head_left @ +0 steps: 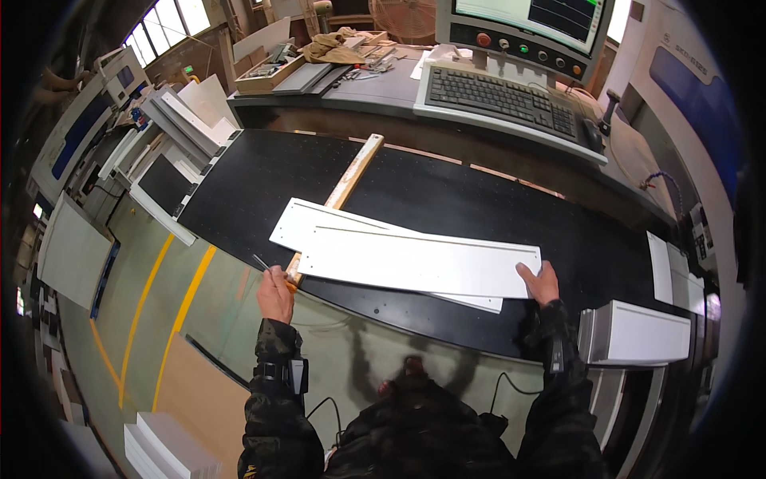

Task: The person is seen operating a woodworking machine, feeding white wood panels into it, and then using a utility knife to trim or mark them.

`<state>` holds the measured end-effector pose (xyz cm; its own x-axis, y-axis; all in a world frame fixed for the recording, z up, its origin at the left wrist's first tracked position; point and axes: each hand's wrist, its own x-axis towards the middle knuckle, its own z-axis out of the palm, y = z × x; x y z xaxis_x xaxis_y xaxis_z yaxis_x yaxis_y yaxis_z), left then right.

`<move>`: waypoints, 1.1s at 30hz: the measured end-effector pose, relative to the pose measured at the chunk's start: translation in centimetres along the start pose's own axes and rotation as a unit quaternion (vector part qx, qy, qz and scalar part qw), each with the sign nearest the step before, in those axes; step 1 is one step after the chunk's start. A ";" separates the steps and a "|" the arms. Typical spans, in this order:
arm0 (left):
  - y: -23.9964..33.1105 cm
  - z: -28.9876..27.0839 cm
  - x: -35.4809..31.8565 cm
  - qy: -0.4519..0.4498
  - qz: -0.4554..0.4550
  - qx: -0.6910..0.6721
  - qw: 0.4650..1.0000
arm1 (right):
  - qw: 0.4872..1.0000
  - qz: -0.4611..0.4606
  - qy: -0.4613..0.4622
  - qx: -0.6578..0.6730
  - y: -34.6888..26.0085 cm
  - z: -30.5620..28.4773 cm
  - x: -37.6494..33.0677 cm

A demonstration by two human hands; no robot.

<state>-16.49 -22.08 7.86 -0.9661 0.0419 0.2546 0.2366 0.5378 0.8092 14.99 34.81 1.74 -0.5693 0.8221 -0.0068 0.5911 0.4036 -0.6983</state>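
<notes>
The upper white panel (pixel 423 263) lies askew on a lower white panel (pixel 291 223), which crosses a wooden strip (pixel 355 172) on the black counter (pixel 263 176). At the upper one's three-o'clock end the right hand (pixel 546 283) grips the edge, thumb on top. Toward half past eight, the left hand (pixel 274 298) is closed round a slim tool (pixel 260 262). Farther out, a keyboard (pixel 503 100) sits at one o'clock, a stack of white boards (pixel 646 335) toward four.

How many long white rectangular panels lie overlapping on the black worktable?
2: the upper long white rectangular panel, its right end held by the right hand, and the lower white panel, partly covered beneath it. Others directly underneath could be hidden.
</notes>
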 end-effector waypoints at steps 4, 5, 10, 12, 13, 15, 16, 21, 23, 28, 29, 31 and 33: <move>-2.4 0.2 -0.2 0.036 0.116 0.148 0.982 | 0.997 0.008 0.071 0.000 1.2 1.9 -1.2; -2.5 0.2 -0.2 0.059 0.164 0.181 0.968 | 0.997 0.014 0.074 0.005 1.5 2.2 -1.5; 2.9 0.8 -2.6 0.040 0.208 0.127 0.969 | 0.990 0.021 0.120 0.075 0.0 3.6 -3.4; 5.3 1.9 -3.5 0.028 0.185 0.068 0.980 | 0.990 0.029 0.122 0.064 -1.4 4.7 -3.7; 6.0 2.3 -3.7 0.016 0.160 0.007 0.987 | 0.990 0.031 0.122 0.067 -2.1 5.4 -3.9; 7.0 3.1 -3.7 0.003 0.173 -0.036 0.984 | 0.990 0.053 0.133 0.011 -3.5 6.4 -4.3; 7.3 3.6 -3.7 -0.016 0.142 -0.077 0.987 | 0.989 0.056 0.136 0.010 -3.9 6.9 -4.5; 7.2 3.5 -2.2 -0.079 0.152 -0.167 0.971 | 0.985 0.023 0.164 -0.038 -6.1 8.8 -6.2; 6.8 3.1 -1.5 -0.113 0.185 -0.169 0.961 | 0.984 0.033 0.167 -0.046 -7.0 9.7 -6.7; 5.3 2.2 0.5 -0.198 0.194 -0.242 0.930 | 0.978 0.061 0.173 -0.098 -8.9 11.1 -7.8; 5.6 2.1 1.1 -0.213 0.198 -0.253 0.923 | 0.974 0.056 0.172 -0.135 -8.2 11.2 -7.8; 6.5 1.1 1.9 -0.265 0.178 -0.268 0.909 | 0.968 0.060 0.170 -0.177 -9.2 10.6 -9.7; 7.0 0.3 2.4 -0.300 0.101 -0.285 0.905 | 0.930 -0.071 0.335 -0.133 -14.7 11.3 -12.4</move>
<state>-17.15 -17.92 14.00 -0.7388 0.6327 0.2322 0.2628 -0.0468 0.9637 6.94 14.18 3.99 -0.2215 0.7832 0.5809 0.7087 0.5385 -0.4558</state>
